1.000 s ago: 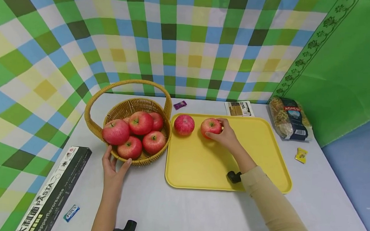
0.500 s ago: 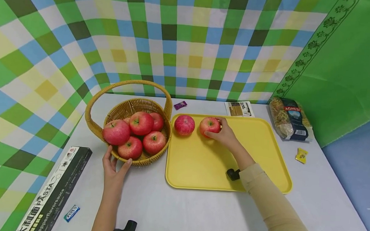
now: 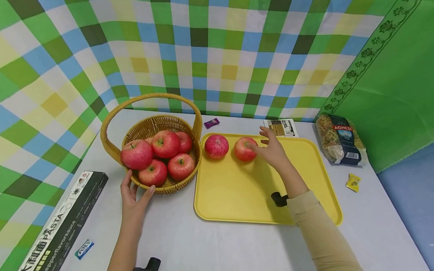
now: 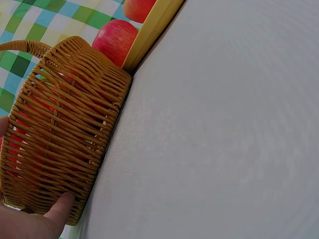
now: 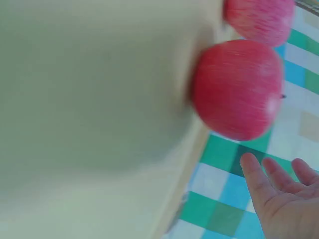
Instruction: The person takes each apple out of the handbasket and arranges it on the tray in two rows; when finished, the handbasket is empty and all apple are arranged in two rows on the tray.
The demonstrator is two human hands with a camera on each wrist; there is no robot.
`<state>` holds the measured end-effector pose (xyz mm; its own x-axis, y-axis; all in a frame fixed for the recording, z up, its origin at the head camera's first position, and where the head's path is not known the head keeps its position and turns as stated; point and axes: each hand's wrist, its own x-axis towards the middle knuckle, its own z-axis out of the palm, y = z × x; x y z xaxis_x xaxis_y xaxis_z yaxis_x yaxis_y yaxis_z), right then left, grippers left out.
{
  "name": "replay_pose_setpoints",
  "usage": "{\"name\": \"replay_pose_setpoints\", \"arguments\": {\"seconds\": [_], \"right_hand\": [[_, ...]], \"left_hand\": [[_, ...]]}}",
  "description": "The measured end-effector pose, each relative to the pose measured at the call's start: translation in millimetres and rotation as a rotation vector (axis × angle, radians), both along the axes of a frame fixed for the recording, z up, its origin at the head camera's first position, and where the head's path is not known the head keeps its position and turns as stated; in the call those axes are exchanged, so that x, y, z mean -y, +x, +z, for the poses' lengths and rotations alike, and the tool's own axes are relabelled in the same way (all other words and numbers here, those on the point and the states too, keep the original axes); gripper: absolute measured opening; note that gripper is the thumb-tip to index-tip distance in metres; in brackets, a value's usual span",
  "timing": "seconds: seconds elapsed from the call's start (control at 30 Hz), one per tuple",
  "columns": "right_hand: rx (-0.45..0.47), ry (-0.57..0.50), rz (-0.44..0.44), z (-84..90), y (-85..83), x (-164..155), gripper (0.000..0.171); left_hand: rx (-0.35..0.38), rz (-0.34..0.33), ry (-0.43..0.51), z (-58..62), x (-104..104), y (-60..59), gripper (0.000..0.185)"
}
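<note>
My left hand [image 3: 132, 198] rests against the near side of a wicker basket [image 3: 175, 186], thumb and fingers spread. In the left wrist view its thumb [image 4: 62, 206] touches the woven outer wall. Several red apples [image 3: 165, 144] fill the basket. On the yellow tray [image 3: 232, 193], a dark red apple [image 3: 216, 147] sits at the far left corner, with a lighter red apple [image 3: 244, 150] to its right. My right hand [image 3: 275, 153] hovers just right of that apple, fingers spread and holding nothing. The right wrist view shows the hand [image 5: 284, 199] apart from the apple.
A pasta box [image 3: 69, 218] lies left of the basket. A pasta bag [image 3: 340, 140] and a yellow wrapped sweet [image 3: 353, 182] are right of the tray. Behind it lie a purple sweet [image 3: 211, 123] and a printed card [image 3: 281, 127]. A blue packet [image 3: 84, 249] lies near the front left.
My right hand has shifted the lighter apple slightly left on the tray, then let go of it and drawn back right with its fingers spread. The left hand has stayed at the basket.
</note>
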<state>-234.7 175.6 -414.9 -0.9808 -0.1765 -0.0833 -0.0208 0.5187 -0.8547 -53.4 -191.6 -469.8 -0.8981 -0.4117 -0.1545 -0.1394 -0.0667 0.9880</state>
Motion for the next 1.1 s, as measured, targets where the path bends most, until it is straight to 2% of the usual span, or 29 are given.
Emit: {"name": "replay_pose_setpoints", "arguments": {"seconds": [0.2,0.5,0.8,1.1], "right_hand": [[-0.069,-0.061,0.040,18.7,6.0,8.6,0.081],[-0.140,-0.123,0.121,33.1,20.7,40.2,0.081],[-0.175,-0.111,0.216,39.7,34.4,85.5,0.080],[-0.200,-0.082,0.310,33.4,37.6,129.9,0.082]], "left_hand": [[0.010,0.007,-0.021,-0.7,1.3,-0.4,0.084],[0.019,0.003,-0.020,0.3,1.2,-1.6,0.084],[0.004,-0.002,-0.010,0.2,0.9,-0.9,0.085],[0.016,-0.002,-0.031,1.7,0.0,0.5,0.085]]}}
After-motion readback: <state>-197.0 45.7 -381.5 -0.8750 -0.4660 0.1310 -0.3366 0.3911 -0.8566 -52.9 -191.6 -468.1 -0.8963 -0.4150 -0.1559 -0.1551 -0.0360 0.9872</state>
